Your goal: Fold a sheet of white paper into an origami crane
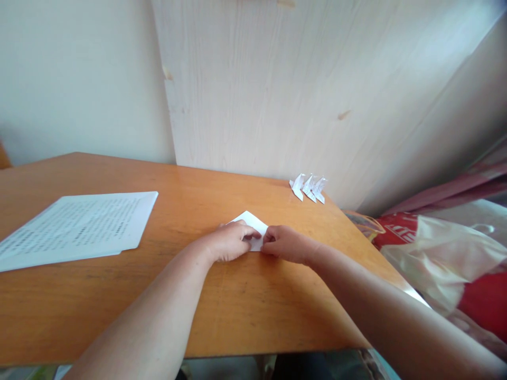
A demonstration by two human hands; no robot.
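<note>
A small white folded paper (252,224) lies flat on the orange wooden table (237,301), its point aimed away from me. My left hand (228,241) rests on the paper's left side with its fingers curled and pressed down on it. From the right, my right hand (285,244) meets it, fingers closed and pinching the paper's right edge. Much of the paper is hidden under both hands.
A stack of printed sheets (75,227) lies at the table's left. Three small folded paper figures (309,187) stand at the back right beside a pale wooden board (297,84). Plastic bags, red and clear (443,253), sit off the table's right edge.
</note>
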